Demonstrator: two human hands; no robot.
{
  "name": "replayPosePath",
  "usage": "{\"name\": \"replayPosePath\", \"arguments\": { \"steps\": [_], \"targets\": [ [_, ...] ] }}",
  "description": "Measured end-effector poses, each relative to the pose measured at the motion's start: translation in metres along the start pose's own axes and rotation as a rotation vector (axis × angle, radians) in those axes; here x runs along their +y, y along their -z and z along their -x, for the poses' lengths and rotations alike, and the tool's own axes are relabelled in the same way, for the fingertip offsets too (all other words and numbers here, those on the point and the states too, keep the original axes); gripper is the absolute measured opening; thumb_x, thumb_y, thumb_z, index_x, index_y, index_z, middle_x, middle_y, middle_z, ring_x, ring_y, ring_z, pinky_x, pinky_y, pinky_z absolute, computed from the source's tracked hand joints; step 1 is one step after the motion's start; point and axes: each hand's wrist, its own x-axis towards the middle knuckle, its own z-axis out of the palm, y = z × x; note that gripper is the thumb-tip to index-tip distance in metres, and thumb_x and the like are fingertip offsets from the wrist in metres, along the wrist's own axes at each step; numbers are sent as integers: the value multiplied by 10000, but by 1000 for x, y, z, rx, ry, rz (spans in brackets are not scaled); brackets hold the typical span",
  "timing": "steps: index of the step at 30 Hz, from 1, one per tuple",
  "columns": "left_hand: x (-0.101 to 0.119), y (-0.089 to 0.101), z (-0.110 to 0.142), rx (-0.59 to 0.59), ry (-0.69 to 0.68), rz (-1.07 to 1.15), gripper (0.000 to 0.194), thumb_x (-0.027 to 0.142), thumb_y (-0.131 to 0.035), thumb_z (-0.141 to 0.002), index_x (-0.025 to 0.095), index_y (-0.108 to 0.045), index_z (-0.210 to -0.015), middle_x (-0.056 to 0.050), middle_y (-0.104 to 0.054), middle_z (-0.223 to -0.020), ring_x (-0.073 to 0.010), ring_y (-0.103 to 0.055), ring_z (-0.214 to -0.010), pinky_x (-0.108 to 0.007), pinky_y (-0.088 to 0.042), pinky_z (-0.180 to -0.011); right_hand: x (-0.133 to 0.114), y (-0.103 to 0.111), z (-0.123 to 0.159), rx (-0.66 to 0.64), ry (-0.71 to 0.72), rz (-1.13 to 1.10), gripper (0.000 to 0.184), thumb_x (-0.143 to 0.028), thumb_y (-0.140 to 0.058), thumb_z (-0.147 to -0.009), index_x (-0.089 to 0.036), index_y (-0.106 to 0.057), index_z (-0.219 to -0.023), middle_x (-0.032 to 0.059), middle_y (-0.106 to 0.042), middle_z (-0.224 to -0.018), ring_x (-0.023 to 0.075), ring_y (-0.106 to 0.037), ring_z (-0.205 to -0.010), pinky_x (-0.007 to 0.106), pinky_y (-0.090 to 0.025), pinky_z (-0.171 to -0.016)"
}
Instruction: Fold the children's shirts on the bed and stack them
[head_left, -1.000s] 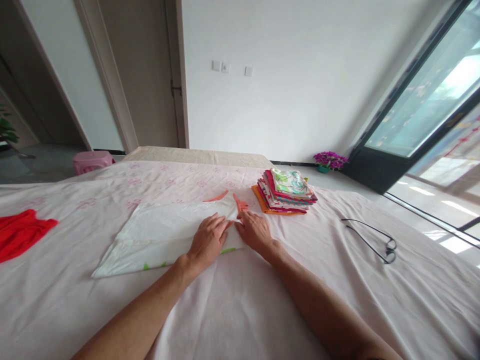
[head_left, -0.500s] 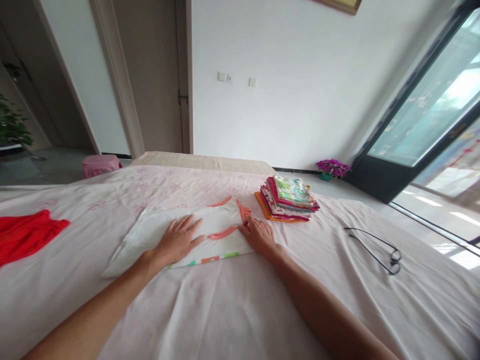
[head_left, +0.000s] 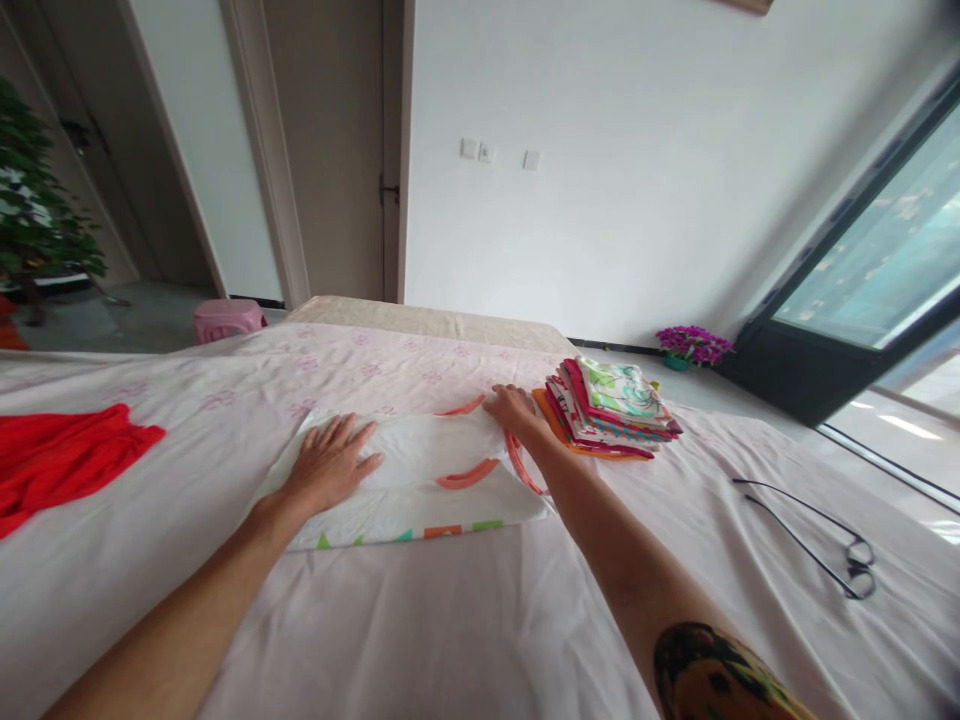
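Observation:
A white sleeveless top (head_left: 420, 450) with orange trim and a green, teal and orange printed edge lies folded lengthwise on the bed. My left hand (head_left: 330, 465) rests flat on its left part, fingers spread, holding nothing. At the far right corner, by the neckline, my right hand (head_left: 517, 408) has its bent fingers closed on the shoulder strap; the fingertips are partly hidden. Just right of that hand stands a stack of folded clothes (head_left: 611, 410), a white and green print on top.
A red garment (head_left: 67, 455) lies at the left on the pink bedsheet (head_left: 420, 620). Black-framed glasses (head_left: 814, 535) rest at the right. Beyond the bed are a pink stool (head_left: 229, 318), a leafy plant (head_left: 41, 200) and purple flowers (head_left: 697, 345).
My right hand has gone from the middle of the neckline to the far shoulder strap. My left hand has slid left over the fabric. The view has turned slightly left.

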Motion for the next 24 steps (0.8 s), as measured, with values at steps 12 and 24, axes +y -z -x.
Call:
{"name": "replayPosePath", "arguments": {
  "steps": [12,24],
  "targets": [
    [0,3,2,3,-1,-24,567,513,-314,-968,271,-417,-1471,-107,-337,-1583,-312,-275,-1459,-497,-196,-1154,10,-1,-16,-1,-58,-90,368,-434,-457,-954,-203,-641,-1173,93,-697,-1138,204,-630,-964,272,-407,-759],
    [-3,-3,0,40,-14,-36,556,492,-343,-971,257,-434,-1466,-115,-370,-1566,-314,-324,-1437,-499,-234,-1142,8,-8,19,266,353,-26,205,-182,-531,-884,-211,-703,-991,59,-697,-1024,185,-577,-982,266,-378,-858]
  ]
}}
